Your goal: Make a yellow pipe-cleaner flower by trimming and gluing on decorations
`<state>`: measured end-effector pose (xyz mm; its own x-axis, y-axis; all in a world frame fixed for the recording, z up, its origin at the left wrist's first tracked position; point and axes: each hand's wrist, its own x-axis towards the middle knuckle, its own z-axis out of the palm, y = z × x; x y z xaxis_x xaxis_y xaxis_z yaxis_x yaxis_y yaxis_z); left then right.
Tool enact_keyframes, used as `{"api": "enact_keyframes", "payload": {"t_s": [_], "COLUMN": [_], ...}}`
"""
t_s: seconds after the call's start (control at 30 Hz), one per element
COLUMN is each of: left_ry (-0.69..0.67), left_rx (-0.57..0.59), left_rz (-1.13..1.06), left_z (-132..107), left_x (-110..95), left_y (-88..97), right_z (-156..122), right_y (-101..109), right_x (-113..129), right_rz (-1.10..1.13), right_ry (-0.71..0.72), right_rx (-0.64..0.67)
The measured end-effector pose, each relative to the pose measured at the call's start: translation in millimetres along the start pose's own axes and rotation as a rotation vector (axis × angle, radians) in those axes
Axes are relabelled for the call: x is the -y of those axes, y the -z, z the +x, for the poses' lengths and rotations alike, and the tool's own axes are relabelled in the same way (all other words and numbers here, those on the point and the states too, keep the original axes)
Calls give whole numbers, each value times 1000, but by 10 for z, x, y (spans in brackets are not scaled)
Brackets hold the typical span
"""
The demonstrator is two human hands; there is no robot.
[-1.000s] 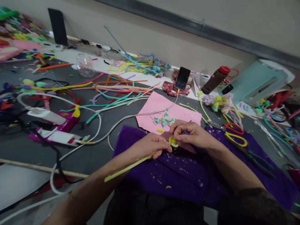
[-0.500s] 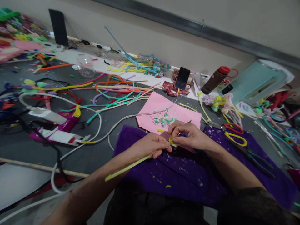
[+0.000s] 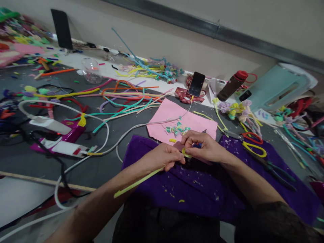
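My left hand (image 3: 162,157) is closed round a long yellow-green pipe cleaner (image 3: 136,183), whose free end trails down to the left. My right hand (image 3: 204,146) pinches the other end, wound into a small yellow coil (image 3: 186,154) between both hands. Something small and blue shows under my right fingers. Both hands hover over a purple cloth (image 3: 202,189) on my lap, speckled with clippings. Just beyond lies a pink sheet (image 3: 172,118) with several short teal and yellow cut pieces (image 3: 177,129).
Scissors with yellow and red handles (image 3: 254,145) and dark pliers (image 3: 278,172) lie to the right. A glue gun (image 3: 63,135), white cables, loose coloured pipe cleaners (image 3: 126,98), a propped phone (image 3: 196,84), a brown bottle (image 3: 231,85) and a pale green stool (image 3: 278,86) surround the work area.
My right fingers have curled tighter over the yellow coil, covering more of it. The left hand and the trailing stem have barely shifted.
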<state>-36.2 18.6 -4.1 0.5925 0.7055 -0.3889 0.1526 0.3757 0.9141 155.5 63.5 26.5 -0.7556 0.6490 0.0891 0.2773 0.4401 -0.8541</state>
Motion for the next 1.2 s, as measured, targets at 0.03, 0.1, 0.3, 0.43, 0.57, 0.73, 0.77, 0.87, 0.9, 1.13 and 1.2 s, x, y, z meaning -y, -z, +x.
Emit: {"api": "enact_keyframes", "payload": {"t_s": [0.03, 0.1, 0.3, 0.43, 0.57, 0.73, 0.77, 0.87, 0.9, 1.13, 1.2], "left_ry": [1, 10, 4, -28, -49, -70, -71, -78, -83, -182, -201], "left_rx": [-4, -11, -28, -64, -63, -38, -41, -60, -67, -230, -262], "left_rz": [-2, -1, -59, -128, -240, -431, -458, -511, -519, -449, -436], "left_z": [2, 7, 15, -14, -45, -45, -44, -46, -48, -66, -69], "left_x": [1, 4, 5, -33, -52, -43, -44, -50, -51, -40, -44], "left_y": [-2, -3, -2, 3, 28, 63, 66, 64, 59, 15, 9], "right_z": [1, 3, -7, -13, -4, -4, -6, -10, -12, -28, -29], "right_y": [-3, -12, -11, 24, 38, 19, 14, 3, -1, -54, -72], "right_x": [1, 2, -23, -56, -62, -48, -44, -21, -9, 68, 72], "right_rz": [-2, -1, 127, 242, 354, 393, 397, 401, 397, 356, 376], "right_ry": [-2, -3, -32, -52, -50, -129, -147, -184, -187, -167, -162], "right_rx": [2, 2, -72, -302, -526, -508, -501, -483, -474, -413, -386]}}
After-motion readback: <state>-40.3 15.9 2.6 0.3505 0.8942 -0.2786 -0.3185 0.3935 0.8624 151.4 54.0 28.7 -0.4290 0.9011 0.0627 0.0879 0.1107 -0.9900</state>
